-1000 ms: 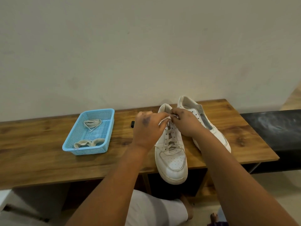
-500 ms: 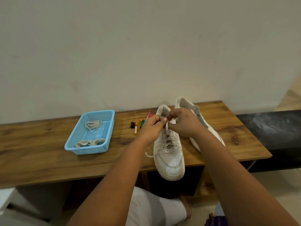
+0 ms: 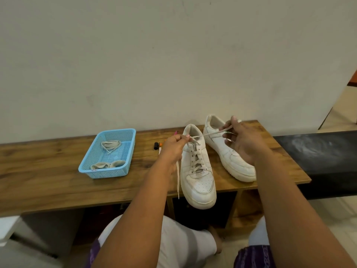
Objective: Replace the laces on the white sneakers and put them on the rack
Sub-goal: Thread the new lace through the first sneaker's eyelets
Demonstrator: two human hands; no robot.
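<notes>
lace (image 3: 204,135) pinched taut btwn left hand (image 3: 174,147) & right hand (image 3: 244,141) over laced sneaker (image 3: 199,171) (basket (image 3: 92,167) label unreadable).

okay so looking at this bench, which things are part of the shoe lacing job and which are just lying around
In the job:
laced sneaker, near the bench edge
its lace, pinched by the left hand and right hand
second sneaker
blue basket holding laces

Lying about:
markers behind the left hand
black ledge
</notes>
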